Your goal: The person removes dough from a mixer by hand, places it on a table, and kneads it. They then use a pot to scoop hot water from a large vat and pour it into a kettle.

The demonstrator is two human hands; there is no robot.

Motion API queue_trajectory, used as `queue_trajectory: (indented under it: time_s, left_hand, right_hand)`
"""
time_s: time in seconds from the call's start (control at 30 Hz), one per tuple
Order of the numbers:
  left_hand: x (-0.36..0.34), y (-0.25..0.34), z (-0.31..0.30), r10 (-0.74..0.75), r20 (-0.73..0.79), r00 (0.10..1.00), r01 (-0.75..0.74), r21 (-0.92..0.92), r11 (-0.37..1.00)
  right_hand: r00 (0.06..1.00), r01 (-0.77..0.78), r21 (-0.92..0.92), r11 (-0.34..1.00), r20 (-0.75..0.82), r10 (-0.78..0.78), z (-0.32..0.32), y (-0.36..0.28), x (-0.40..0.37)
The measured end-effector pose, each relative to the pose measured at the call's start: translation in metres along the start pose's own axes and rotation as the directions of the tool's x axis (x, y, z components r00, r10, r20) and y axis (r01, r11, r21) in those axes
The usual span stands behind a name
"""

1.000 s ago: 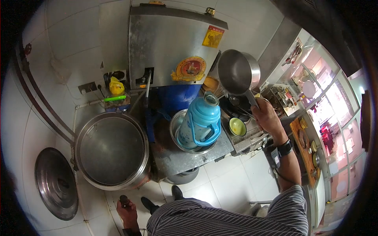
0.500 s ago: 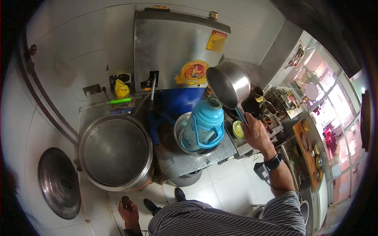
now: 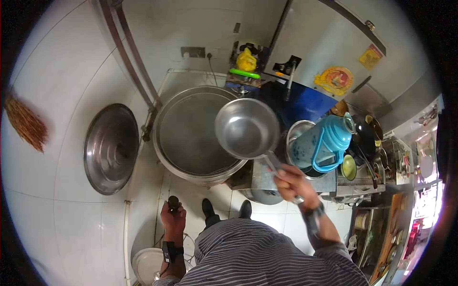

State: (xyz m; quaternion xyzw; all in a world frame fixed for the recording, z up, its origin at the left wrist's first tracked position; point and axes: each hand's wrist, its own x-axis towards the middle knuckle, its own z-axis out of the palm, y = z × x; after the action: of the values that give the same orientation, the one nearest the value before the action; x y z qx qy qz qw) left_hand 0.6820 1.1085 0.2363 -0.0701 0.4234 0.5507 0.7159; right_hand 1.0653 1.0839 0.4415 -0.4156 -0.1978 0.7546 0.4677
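Note:
My right hand (image 3: 293, 183) is closed round the handle of a steel water ladle (image 3: 248, 128). The ladle's bowl hangs over the right rim of a large steel pot (image 3: 160, 145), which holds greyish, cloudy-looking liquid (image 3: 188, 136). Low down on the left, my left hand (image 3: 172, 221) grips a small dark round stopper (image 3: 173, 202). A light-blue thermos flask (image 3: 329, 136), its mouth uncovered, stands tilted in view inside a metal basin (image 3: 292, 136), to the right of the ladle.
A big round metal lid (image 3: 110, 150) leans against the tiled wall at left, with a straw broom (image 3: 26, 124) beyond it. A yellow bag (image 3: 246, 60) sits behind the pot. A green bowl (image 3: 348, 168) and a dark wok (image 3: 363, 138) are at right.
The ladle has moved left from beside the thermos mouth to over the pot's edge. The view has swung left, bringing the broom into sight. My left hand keeps the stopper.

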Motion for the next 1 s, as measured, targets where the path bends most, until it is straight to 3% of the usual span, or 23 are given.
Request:
queue_trajectory:
  time_s: [0.07, 0.13, 0.17, 0.2, 0.23, 0.3, 0.33, 0.37, 0.4, 0.43, 0.47, 0.53, 0.6, 0.63, 0.7, 0.73, 0.77, 0.8, 0.83, 0.87, 0.9, 0.93, 1.0]
  left_hand:
    - [-0.003, 0.012, -0.013, 0.018, -0.025, 1.000, -0.019, -0.025, 1.000]
    - [-0.006, 0.026, -0.030, 0.035, -0.048, 0.998, -0.037, -0.048, 0.998]
    - [-0.011, 0.033, -0.038, 0.046, -0.027, 0.999, -0.048, -0.058, 0.997]
    - [-0.016, 0.040, -0.045, 0.056, -0.006, 0.998, -0.056, -0.067, 0.996]
    - [-0.020, 0.046, -0.050, 0.060, -0.011, 0.998, -0.061, -0.068, 0.996]
    - [-0.032, 0.054, -0.065, 0.127, -0.094, 0.987, -0.133, -0.056, 0.990]
    - [-0.030, 0.055, -0.084, 0.305, -0.065, 0.950, -0.286, 0.206, 0.936]
    - [-0.031, 0.058, -0.105, 0.306, -0.067, 0.950, -0.287, 0.207, 0.935]
    - [-0.032, 0.064, -0.124, 0.249, -0.129, 0.960, -0.241, 0.074, 0.968]
    - [-0.029, 0.068, -0.131, 0.184, -0.177, 0.967, -0.198, -0.065, 0.978]
    - [-0.047, 0.073, -0.100, 0.171, -0.171, 0.970, -0.190, -0.102, 0.976]
    - [-0.048, 0.078, -0.110, 0.192, -0.161, 0.968, -0.201, -0.041, 0.979]
    - [-0.052, 0.085, -0.097, 0.232, -0.180, 0.956, -0.235, 0.007, 0.972]
    - [-0.050, 0.086, -0.094, 0.233, -0.172, 0.957, -0.234, 0.014, 0.972]
    - [-0.047, 0.088, -0.095, 0.305, -0.211, 0.929, -0.286, 0.113, 0.951]
    - [-0.042, 0.092, -0.107, 0.241, -0.191, 0.951, -0.236, 0.050, 0.970]
    - [-0.039, 0.095, -0.102, 0.243, -0.181, 0.953, -0.237, 0.058, 0.970]
    - [-0.039, 0.095, -0.095, 0.237, -0.236, 0.942, -0.232, 0.050, 0.971]
    - [-0.039, 0.095, -0.087, 0.230, -0.290, 0.929, -0.229, 0.040, 0.973]
    - [-0.038, 0.096, -0.083, 0.222, -0.344, 0.912, -0.226, 0.030, 0.974]
    - [-0.036, 0.097, -0.081, 0.226, -0.339, 0.913, -0.228, 0.035, 0.973]
    - [-0.035, 0.097, -0.079, 0.191, -0.304, 0.933, -0.202, -0.005, 0.979]
    - [-0.034, 0.096, -0.068, 0.160, -0.267, 0.950, -0.177, -0.041, 0.983]
  right_hand:
    - [0.992, -0.084, -0.267, 0.960, -0.108, 0.057, 0.013, 0.010, 0.066]
    - [0.989, -0.119, -0.597, 0.793, -0.142, 0.041, 0.003, 0.031, 0.139]
    - [0.990, -0.077, -0.816, 0.573, -0.128, -0.050, -0.004, 0.037, 0.170]
    - [0.962, 0.072, -0.986, 0.149, 0.029, -0.273, -0.013, 0.049, 0.199]
    - [0.937, 0.005, -0.997, 0.071, -0.020, -0.348, -0.032, 0.063, 0.235]
    - [0.934, 0.016, -0.999, 0.035, 0.003, -0.358, -0.067, 0.080, 0.279]
    - [0.934, 0.020, -0.999, 0.033, 0.007, -0.356, -0.074, 0.084, 0.295]
    - [0.943, -0.022, -0.995, -0.095, 0.011, -0.334, -0.080, 0.088, 0.307]
    - [0.950, -0.064, -0.973, -0.221, 0.008, -0.311, -0.087, 0.095, 0.319]
    - [0.949, -0.066, -0.974, -0.219, 0.006, -0.314, -0.096, 0.103, 0.333]
    - [0.954, -0.042, -0.987, -0.157, 0.007, -0.301, -0.106, 0.116, 0.346]
    - [0.956, -0.022, -0.996, -0.088, 0.005, -0.295, -0.097, 0.125, 0.353]
    - [0.992, -0.010, -0.899, -0.438, 0.046, -0.116, -0.065, 0.125, 0.351]
    - [0.991, -0.015, -0.901, -0.433, 0.043, -0.125, -0.064, 0.131, 0.352]
    - [0.963, 0.190, -0.850, -0.491, 0.257, -0.074, -0.067, 0.143, 0.357]
    - [0.963, 0.183, -0.854, -0.487, 0.256, -0.087, -0.068, 0.140, 0.359]
    - [0.999, 0.031, -0.989, 0.145, 0.033, 0.012, -0.062, 0.131, 0.356]
    - [0.971, -0.214, -0.694, 0.687, -0.077, 0.225, -0.058, 0.125, 0.354]
    - [0.974, -0.206, -0.691, 0.693, -0.074, 0.215, -0.056, 0.120, 0.349]
    - [0.967, -0.218, -0.564, 0.797, -0.016, 0.253, -0.060, 0.119, 0.341]
    - [0.958, -0.236, -0.422, 0.875, 0.048, 0.282, -0.053, 0.114, 0.328]
    - [0.969, -0.239, -0.310, 0.920, -0.007, 0.249, -0.045, 0.112, 0.313]
    - [0.971, -0.222, -0.241, 0.945, 0.036, 0.238, -0.037, 0.103, 0.292]
